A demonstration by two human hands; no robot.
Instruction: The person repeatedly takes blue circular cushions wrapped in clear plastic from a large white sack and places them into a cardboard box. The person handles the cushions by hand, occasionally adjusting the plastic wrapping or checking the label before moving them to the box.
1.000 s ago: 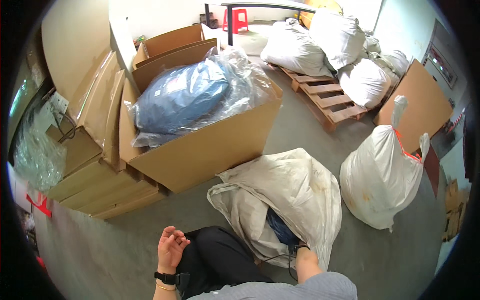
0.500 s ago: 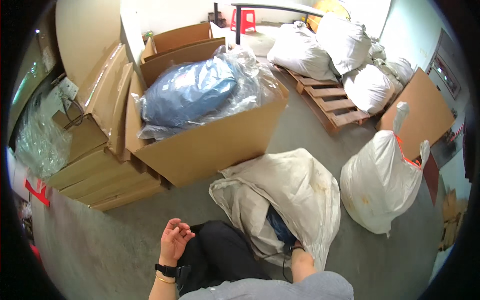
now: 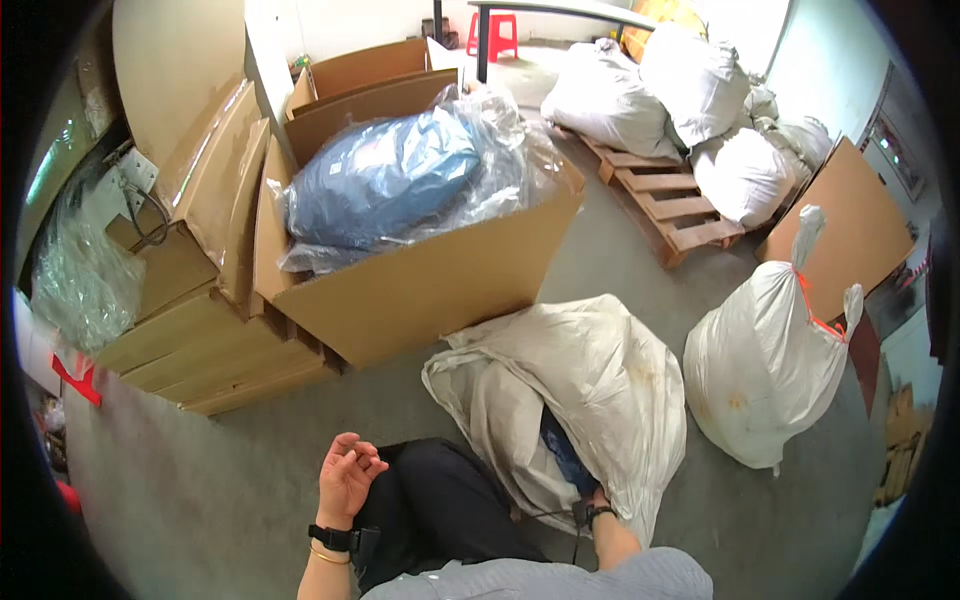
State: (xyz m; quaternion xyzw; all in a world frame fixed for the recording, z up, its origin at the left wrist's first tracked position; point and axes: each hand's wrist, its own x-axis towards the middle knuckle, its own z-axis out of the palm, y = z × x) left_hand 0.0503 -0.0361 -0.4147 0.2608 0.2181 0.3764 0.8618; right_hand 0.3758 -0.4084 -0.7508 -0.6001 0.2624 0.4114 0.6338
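— Sack (image 3: pixel 590 400) on the floor in front of you: is it empty yet?

— No. It looks full and puffy. Your right hand (image 3: pixel 590 500) is deep in its open mouth, so only your wrist shows.

— Are my fingers holding something in there?

— You cannot tell. The white cloth hides them. A bit of blue (image 3: pixel 565 455) peeks out just above your wrist.

— And my other hand?

— Your left hand (image 3: pixel 347 480) is up by your knee, palm up. Its fingers are curled in loose and hold nothing.

— What about the big box (image 3: pixel 430 285)?

— It sits just behind the sack. It is piled high with blue stuff in clear bags (image 3: pixel 400 175).

— So how much is left for me?

— A lot, I think. This sack looks barely started. Another tied sack (image 3: pixel 765 370) stands near it on your right, and more sacks (image 3: pixel 690 100) lie on the pallet (image 3: pixel 670 205) farther back.
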